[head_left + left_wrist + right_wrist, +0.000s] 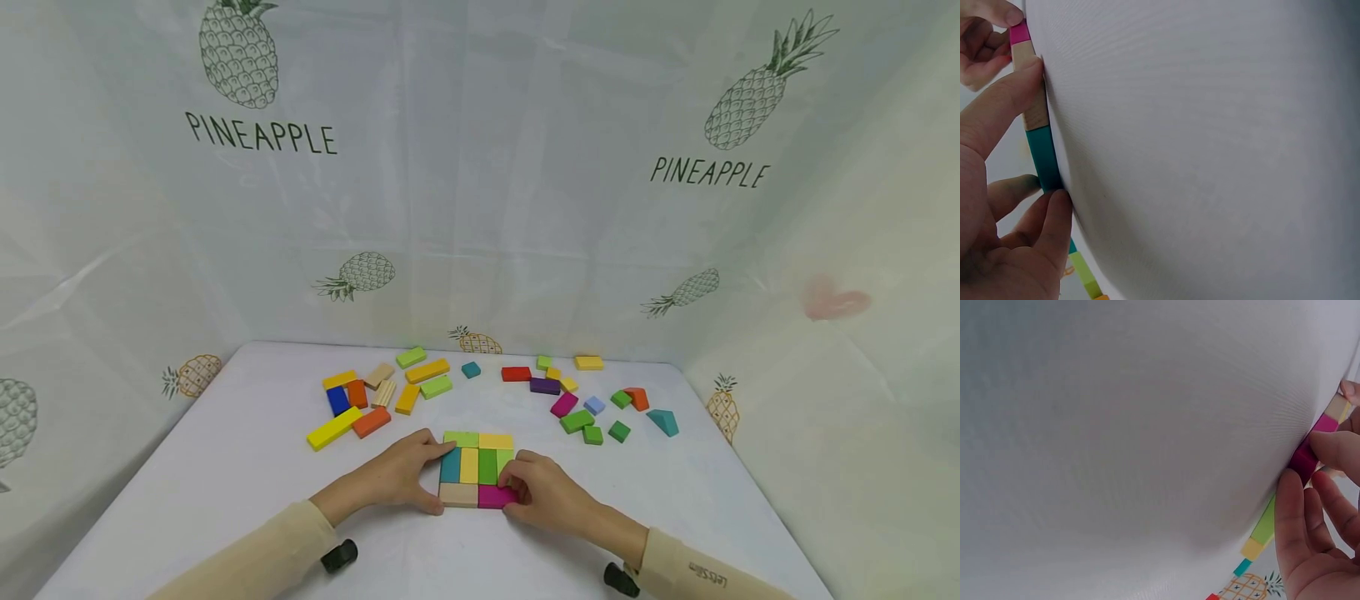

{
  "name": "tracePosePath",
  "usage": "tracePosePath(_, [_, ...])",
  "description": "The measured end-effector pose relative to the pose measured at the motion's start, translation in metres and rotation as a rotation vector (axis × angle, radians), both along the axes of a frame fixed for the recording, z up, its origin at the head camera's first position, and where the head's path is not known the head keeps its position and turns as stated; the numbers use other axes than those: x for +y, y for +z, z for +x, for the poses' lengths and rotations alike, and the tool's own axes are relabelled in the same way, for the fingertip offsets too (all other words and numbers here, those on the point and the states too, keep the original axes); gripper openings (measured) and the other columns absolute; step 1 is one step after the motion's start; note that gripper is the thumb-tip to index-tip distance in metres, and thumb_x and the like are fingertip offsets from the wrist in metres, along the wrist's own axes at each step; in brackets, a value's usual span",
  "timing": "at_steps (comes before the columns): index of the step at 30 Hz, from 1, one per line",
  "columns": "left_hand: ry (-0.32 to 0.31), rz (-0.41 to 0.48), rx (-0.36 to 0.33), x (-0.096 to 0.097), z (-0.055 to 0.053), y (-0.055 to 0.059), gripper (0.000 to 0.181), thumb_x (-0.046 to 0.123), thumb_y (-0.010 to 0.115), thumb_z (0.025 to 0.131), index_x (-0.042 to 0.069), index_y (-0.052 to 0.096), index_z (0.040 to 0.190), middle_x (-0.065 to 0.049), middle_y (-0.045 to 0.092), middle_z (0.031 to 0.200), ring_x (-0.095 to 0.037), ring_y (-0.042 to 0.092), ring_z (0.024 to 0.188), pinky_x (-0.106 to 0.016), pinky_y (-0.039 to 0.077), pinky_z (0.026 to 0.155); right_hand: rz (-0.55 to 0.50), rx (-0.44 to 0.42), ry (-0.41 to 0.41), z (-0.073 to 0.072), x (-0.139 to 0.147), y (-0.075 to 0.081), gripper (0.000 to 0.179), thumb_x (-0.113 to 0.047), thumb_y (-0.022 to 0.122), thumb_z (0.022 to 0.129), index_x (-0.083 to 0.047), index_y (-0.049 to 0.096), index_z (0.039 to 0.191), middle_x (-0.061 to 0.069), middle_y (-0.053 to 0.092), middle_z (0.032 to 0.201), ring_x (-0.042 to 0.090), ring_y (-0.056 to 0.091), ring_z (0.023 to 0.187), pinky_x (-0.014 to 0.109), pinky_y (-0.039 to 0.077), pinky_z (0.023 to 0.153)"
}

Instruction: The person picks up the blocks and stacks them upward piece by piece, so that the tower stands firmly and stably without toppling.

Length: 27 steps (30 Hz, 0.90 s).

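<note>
Flat toy blocks lie side by side in a compact rectangle on the white table. Its near row holds a natural wood block (458,495) and a magenta block (495,497). Teal (450,466), yellow (468,466), green (487,467) and light green blocks stand behind them. My left hand (405,471) presses the rectangle's left side; in the left wrist view its thumb touches the wood block and its fingertips touch the teal block (1044,156). My right hand (547,492) pinches the magenta block (1303,461) at the near right corner, partly covering the light green block.
Loose blocks lie farther back: yellow (333,429), orange (372,422) and blue (338,401) ones on the left, purple (545,386), green (577,422) and teal triangular (663,422) ones on the right. A pineapple-print curtain (480,208) hangs behind the table.
</note>
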<state>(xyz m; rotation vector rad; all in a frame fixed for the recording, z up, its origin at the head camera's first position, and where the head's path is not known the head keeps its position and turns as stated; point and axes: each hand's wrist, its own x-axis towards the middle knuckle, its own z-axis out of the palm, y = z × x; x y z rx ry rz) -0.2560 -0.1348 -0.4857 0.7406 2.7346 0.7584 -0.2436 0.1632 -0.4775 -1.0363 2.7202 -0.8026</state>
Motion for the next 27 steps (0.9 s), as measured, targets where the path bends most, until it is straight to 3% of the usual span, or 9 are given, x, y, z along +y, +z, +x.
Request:
tracePosePath(8, [0.004, 0.006, -0.008, 0.0, 0.001, 0.001, 0.094, 0.048, 0.096, 0.076, 0.019, 0.056, 0.156, 0.006, 0.055, 0.117, -0.014, 0.053, 0.109, -0.041, 0.055, 0.101, -0.013, -0.032, -0.007, -0.008, 0.01, 0.009, 0.026, -0.021, 0.087, 0.091, -0.017, 0.073, 0.113, -0.006, 0.065, 0.096, 0.008, 0.062, 0.083, 0.02, 0.057, 0.074])
tracePosePath(12, [0.003, 0.001, -0.008, 0.0, 0.001, 0.002, 0.095, 0.049, 0.096, 0.075, 0.019, 0.056, 0.156, 0.006, 0.055, 0.118, -0.014, 0.053, 0.109, -0.041, 0.055, 0.101, -0.009, 0.009, -0.048, -0.02, 0.02, 0.018, 0.028, -0.023, 0.085, 0.092, -0.013, 0.073, 0.116, -0.002, 0.067, 0.1, 0.014, 0.064, 0.089, 0.023, 0.058, 0.074])
tracePosePath(18, [0.005, -0.001, -0.008, -0.001, 0.001, 0.002, 0.095, 0.048, 0.096, 0.075, 0.019, 0.056, 0.156, 0.005, 0.055, 0.118, -0.014, 0.053, 0.108, -0.041, 0.055, 0.1, 0.021, 0.08, -0.148, -0.057, 0.04, 0.026, 0.03, -0.019, 0.083, 0.094, -0.008, 0.073, 0.12, 0.006, 0.072, 0.112, 0.026, 0.065, 0.103, 0.035, 0.059, 0.085])
tracePosePath(21, [0.007, -0.001, -0.01, -0.001, 0.001, 0.002, 0.095, 0.048, 0.096, 0.075, 0.02, 0.056, 0.156, 0.005, 0.055, 0.119, -0.014, 0.053, 0.109, -0.041, 0.055, 0.1, 0.036, 0.12, -0.239, -0.077, 0.051, 0.024, 0.034, -0.018, 0.083, 0.093, -0.007, 0.072, 0.123, 0.011, 0.071, 0.119, 0.031, 0.065, 0.108, 0.047, 0.06, 0.093])
tracePosePath(27, [0.002, -0.004, 0.0, 0.0, 0.0, 0.0, 0.096, 0.05, 0.096, 0.075, 0.021, 0.055, 0.157, 0.006, 0.056, 0.119, -0.013, 0.053, 0.108, -0.04, 0.055, 0.1, 0.138, 0.194, -0.425, -0.105, 0.069, 0.016, 0.05, -0.031, 0.086, 0.091, -0.007, 0.069, 0.132, 0.016, 0.066, 0.128, 0.036, 0.06, 0.113, 0.055, 0.059, 0.096])
